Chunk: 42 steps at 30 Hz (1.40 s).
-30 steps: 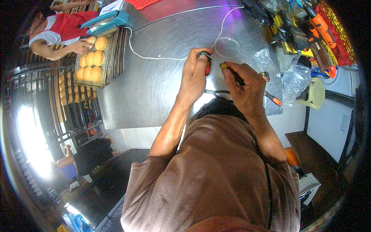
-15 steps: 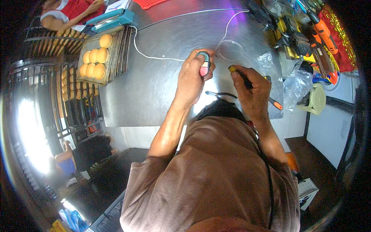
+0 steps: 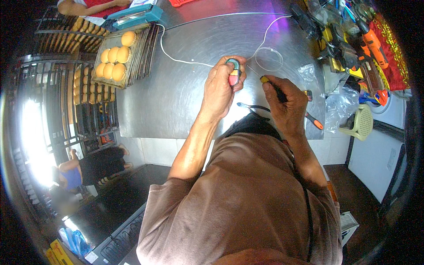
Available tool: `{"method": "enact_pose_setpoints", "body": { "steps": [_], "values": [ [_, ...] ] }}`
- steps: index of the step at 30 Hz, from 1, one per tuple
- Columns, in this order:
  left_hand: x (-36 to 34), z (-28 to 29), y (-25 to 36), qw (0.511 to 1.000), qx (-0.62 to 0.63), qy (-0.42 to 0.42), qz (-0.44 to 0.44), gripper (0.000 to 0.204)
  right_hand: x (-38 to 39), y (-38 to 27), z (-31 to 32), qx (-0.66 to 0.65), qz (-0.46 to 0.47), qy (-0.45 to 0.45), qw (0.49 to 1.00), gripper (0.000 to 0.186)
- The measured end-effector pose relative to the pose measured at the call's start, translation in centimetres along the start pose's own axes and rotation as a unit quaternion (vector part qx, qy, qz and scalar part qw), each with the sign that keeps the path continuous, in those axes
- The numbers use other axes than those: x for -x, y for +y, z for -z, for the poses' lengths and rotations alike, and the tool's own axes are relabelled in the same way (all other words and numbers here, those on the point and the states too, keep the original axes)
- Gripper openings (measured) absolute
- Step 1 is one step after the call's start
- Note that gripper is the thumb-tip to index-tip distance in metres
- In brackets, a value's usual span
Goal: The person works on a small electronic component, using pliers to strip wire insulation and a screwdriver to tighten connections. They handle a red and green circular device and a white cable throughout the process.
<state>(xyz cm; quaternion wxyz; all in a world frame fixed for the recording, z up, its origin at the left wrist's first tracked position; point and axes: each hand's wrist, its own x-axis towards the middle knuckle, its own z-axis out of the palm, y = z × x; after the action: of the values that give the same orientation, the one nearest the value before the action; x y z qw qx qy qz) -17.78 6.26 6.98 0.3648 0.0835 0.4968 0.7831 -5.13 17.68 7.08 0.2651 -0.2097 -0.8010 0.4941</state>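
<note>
Above the steel table, my left hand (image 3: 219,86) is closed around a small oval thing (image 3: 232,73), teal at one end and pinkish red at the other, with a dark rim. A thin white cable (image 3: 187,62) runs into this hand from the left, and another stretch leaves it toward the upper right. My right hand (image 3: 287,101), a little to the right, is closed on a dark tool with a yellow tip (image 3: 264,80); its kind is hidden by the fingers. A fine pale strand reaches from the left hand toward this tip. Below lies a short black cord (image 3: 254,106).
At the left, a tray of round buns (image 3: 117,55) rests on stacked trays beside a teal bench device (image 3: 134,18). An orange-handled tool (image 3: 314,120) lies near the table's right edge. Clear plastic bags (image 3: 340,106), an orange power tool (image 3: 374,46) and a stool (image 3: 362,121) are right. Another person sits far left.
The whole view has shifted slightly. My right hand has come a little closer to the left, and the pale strand between them now shows. Both hands keep their hold.
</note>
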Motion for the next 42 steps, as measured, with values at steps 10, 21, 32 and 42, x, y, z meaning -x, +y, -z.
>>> {"method": "enact_pose_setpoints", "body": {
  "steps": [10,21,32,42],
  "values": [
    [0.0,-0.2,-0.4,0.998,-0.064,-0.004,-0.012,0.031,0.1,-0.3,-0.2,-0.023,0.011,0.001,1.0,0.017],
    [-0.3,0.0,-0.7,0.997,-0.072,0.013,-0.016,0.029,0.0,0.1,-0.9,-0.008,0.017,0.009,1.0,0.016],
    [-0.5,0.5,-1.3,0.995,-0.095,0.007,-0.025,0.028,0.1,0.4,-0.9,-0.008,0.012,0.004,1.0,0.017],
    [-0.4,0.3,-1.6,0.977,-0.208,0.038,-0.04,0.026,-0.1,0.5,-1.0,0.042,0.059,0.001,0.997,0.018]
  ]
}}
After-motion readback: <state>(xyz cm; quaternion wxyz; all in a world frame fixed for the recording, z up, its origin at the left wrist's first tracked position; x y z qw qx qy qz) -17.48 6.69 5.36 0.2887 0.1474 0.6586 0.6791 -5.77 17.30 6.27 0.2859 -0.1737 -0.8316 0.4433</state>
